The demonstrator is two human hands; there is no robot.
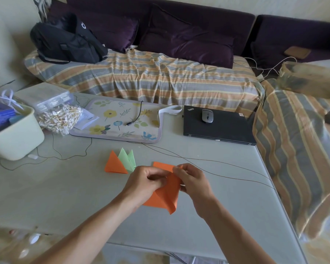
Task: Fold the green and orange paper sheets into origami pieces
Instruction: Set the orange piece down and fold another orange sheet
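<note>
Fingers point(156, 178) of both hands pinch one orange sheet point(166, 197), held just above the counter point(65, 197) near its front-middle. Left hand point(143, 185) curls closed on the sheet's left edge, right hand point(192, 181) closed on its upper right corner; sheet partly folded, lower tip hanging down toward the camera.

L to R on the counter: pale tub point(17, 138) at far left w/ a blue box inside, print too small to read. Next, clear lidded box point(46, 96) and a bag of cotton swabs point(59, 117), w/ a printed paper slip point(87, 119) beside it, text unreadable. Then floral mat point(107, 119) w/ a black cable end point(135, 117) lying on it. In front of the mat, finished pieces: orange triangle point(115, 163) overlapping green folded points point(128, 157), touching, just left of the hands. Thin brown cord point(217, 162) runs across the counter behind the hands. Right: closed black laptop point(221, 128) marked "ThinkPad", grey mouse point(207, 115) resting on its lid.

Behind: sofa w/ striped cover point(151, 77), purple cushions point(187, 40), black backpack point(65, 40) at left w/ a white logo, only partly visible.
</note>
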